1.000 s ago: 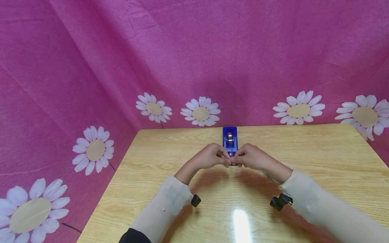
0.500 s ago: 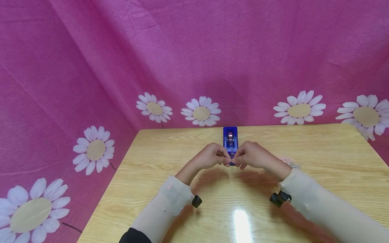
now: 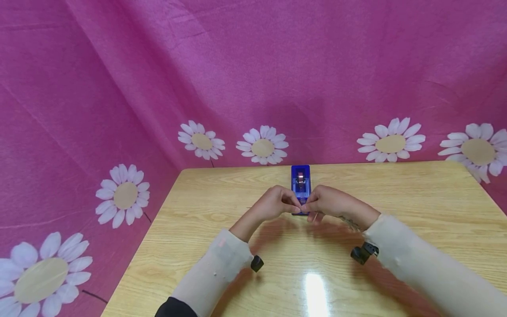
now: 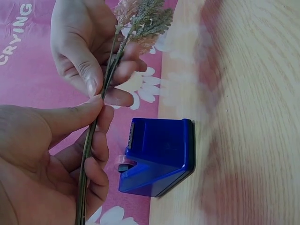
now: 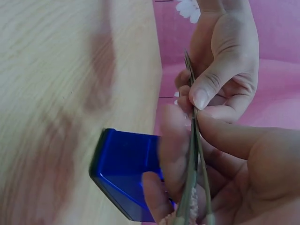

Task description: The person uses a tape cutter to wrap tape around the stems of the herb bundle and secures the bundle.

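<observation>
Both hands meet over the wooden table (image 3: pixel 222 193), just in front of a blue tape dispenser (image 3: pixel 299 180). My left hand (image 3: pixel 294 207) pinches a bundle of thin green stems (image 4: pixel 101 103) between thumb and fingers. My right hand (image 3: pixel 310 207) pinches the same stems (image 5: pixel 192 140) a little farther along. The stems end in pale pink and green flower heads (image 4: pixel 143 18) past the right hand. The dispenser (image 4: pixel 159 154) stands right behind the fingers, and I cannot tell whether they touch it.
Pink cloth with white daisies (image 3: pixel 261 145) hangs behind and to the left of the table. Small black cameras sit at the left wrist (image 3: pixel 256 263) and the right wrist (image 3: pixel 362 253). Glare marks the near tabletop (image 3: pixel 314 290).
The hands stay joined at the same spot. The right wrist has drawn in slightly to the left, and the flower end now lies under it rather than out to the right.
</observation>
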A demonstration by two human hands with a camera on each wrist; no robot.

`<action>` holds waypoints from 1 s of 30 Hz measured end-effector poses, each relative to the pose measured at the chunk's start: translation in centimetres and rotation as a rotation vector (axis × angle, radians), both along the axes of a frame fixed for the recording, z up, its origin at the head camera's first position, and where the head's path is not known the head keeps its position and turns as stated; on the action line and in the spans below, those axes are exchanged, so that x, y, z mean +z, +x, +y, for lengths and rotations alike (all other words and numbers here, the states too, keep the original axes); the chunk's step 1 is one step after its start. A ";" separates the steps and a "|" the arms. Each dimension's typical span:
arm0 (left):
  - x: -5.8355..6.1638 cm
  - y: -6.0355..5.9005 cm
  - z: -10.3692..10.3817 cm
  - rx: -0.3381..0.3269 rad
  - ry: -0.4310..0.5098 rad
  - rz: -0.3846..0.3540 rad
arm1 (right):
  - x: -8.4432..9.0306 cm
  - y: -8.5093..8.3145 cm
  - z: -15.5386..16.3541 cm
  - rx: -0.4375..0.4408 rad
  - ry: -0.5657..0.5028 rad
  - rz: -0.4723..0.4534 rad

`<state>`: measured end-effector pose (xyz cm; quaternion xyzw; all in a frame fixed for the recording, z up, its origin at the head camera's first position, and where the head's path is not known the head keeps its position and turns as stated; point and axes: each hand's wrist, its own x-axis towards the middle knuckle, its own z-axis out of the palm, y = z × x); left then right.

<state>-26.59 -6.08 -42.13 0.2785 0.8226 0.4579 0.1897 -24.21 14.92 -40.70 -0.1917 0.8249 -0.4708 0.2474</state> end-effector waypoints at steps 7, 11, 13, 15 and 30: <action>-0.1 0.0 0.0 0.010 -0.015 -0.006 | -0.4 0.0 0.1 -0.034 -0.056 0.003; 0.0 -0.1 0.0 0.030 -0.049 0.000 | -0.5 0.1 0.1 -0.065 -0.040 0.028; 0.1 -0.1 0.0 0.024 -0.050 -0.025 | -0.5 0.2 0.0 -0.078 -0.021 0.051; 0.2 -0.1 0.0 -0.001 -0.048 -0.061 | -0.4 0.3 -0.1 -0.082 -0.003 0.081; 0.4 -0.1 0.2 -0.022 -0.140 -0.023 | -0.4 0.2 -0.1 -0.068 -0.029 0.073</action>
